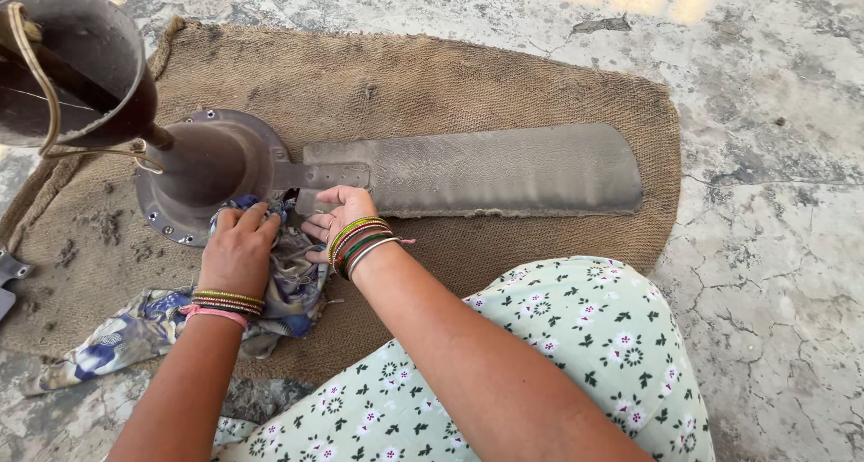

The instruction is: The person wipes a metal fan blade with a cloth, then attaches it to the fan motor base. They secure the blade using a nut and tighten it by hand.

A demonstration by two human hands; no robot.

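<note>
Left hand has its fingers bunched around a soft patterned rag, pressed against the dusty fan motor on the burlap mat. Right hand rests by the blade root, fingers curled, probably pinching cloth too. Fan looks heavy and stiff; the rag's floppy, grab anywhere.

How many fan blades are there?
1. The blade lies on the sack, fixed to the fan hub, right of both hands. Others may be out of view.
</note>
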